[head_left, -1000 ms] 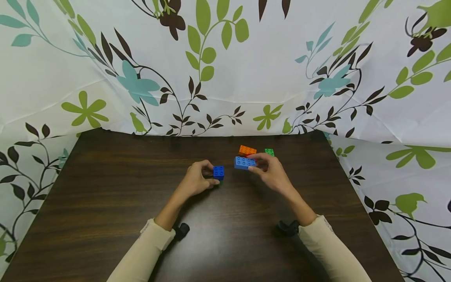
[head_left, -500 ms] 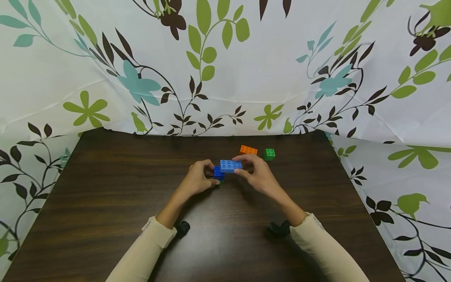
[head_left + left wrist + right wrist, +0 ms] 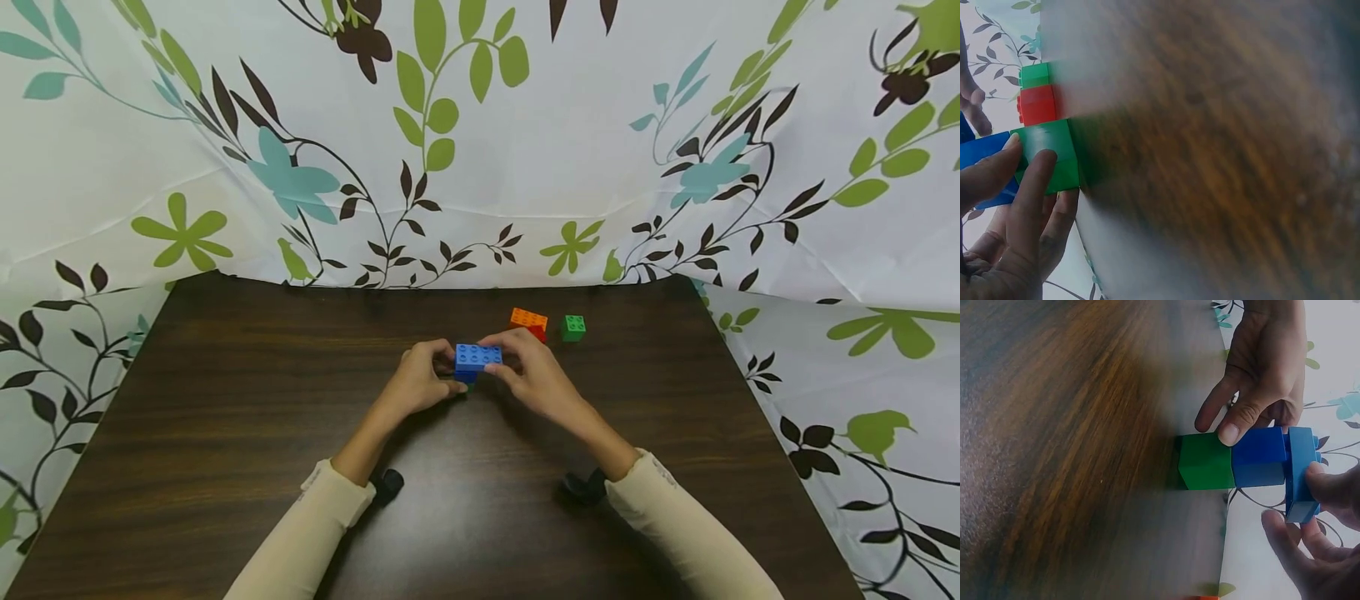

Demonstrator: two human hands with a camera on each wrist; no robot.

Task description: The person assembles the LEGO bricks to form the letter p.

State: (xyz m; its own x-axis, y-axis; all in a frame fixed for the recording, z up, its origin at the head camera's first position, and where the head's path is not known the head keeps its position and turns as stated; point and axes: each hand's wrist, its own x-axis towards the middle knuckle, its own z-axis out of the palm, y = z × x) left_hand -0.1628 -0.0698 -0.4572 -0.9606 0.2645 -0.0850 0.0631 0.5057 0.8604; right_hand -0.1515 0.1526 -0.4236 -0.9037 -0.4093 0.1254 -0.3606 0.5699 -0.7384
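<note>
Head view: forearms point(image 3: 307, 533) angle inward; left grip point(image 3: 418, 383) pinches the block stack point(image 3: 466, 377), right grip point(image 3: 532, 373) the light-blue brick point(image 3: 474, 357) above.

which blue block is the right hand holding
The lighter blue block, longer and topmost, pinched by the right hand at one end. The darker blue block is shorter and sits below it, on a green block.

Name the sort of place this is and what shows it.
Probably a staged tabletop recording corner, though the wider room is out of view. A white, leaf-patterned sheet screens the back and sides of a dark wood-grain table with toy building bricks on it.
</note>
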